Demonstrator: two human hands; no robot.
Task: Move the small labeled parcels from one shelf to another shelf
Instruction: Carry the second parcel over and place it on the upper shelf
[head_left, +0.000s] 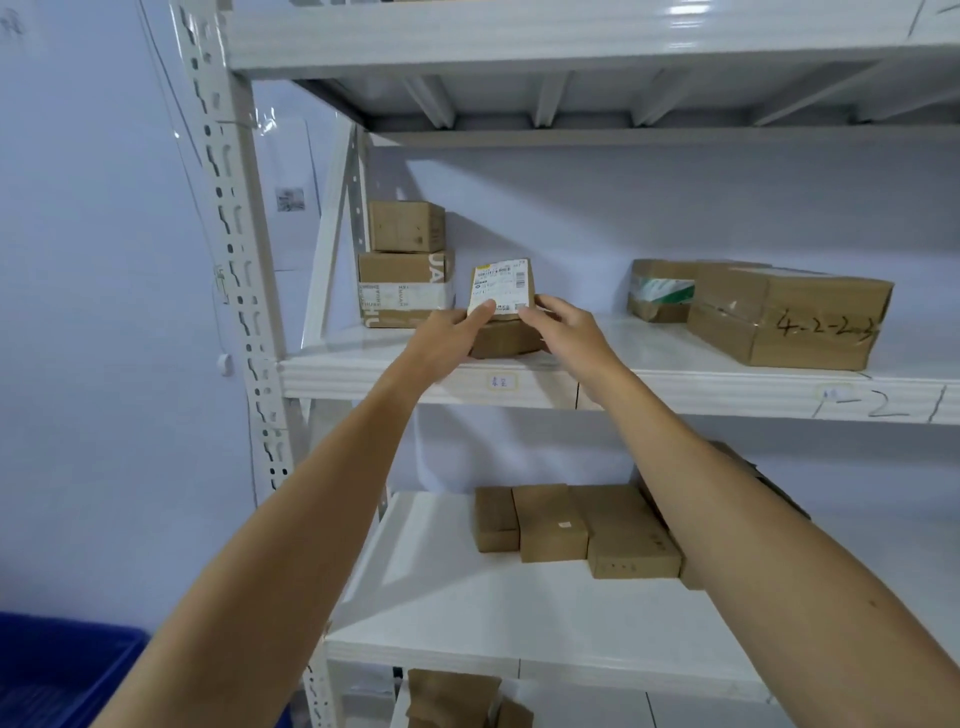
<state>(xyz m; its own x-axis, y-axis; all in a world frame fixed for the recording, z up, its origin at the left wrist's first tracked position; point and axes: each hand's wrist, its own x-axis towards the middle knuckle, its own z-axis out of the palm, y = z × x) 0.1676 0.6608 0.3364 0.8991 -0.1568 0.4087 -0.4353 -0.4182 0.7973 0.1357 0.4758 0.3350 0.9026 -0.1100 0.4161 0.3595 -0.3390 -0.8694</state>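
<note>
The small labeled parcel (500, 287) stands upright on top of a plain brown box (506, 339) near the front edge of the middle shelf (675, 358). I pinch its lower corners, my left hand (451, 332) on the left, my right hand (563, 322) on the right. Two stacked boxes (406, 265) sit just left, farther back. A taped carton (789, 317) lies well to the right. On the lower shelf (441, 597) more brown parcels (571, 525) sit side by side.

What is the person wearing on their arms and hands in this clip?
Nothing visible: the left hand and right hand are bare, with no gloves, rings, watch or wristband. Both forearms are uncovered right to the frame edge, so no sleeves show.
</note>
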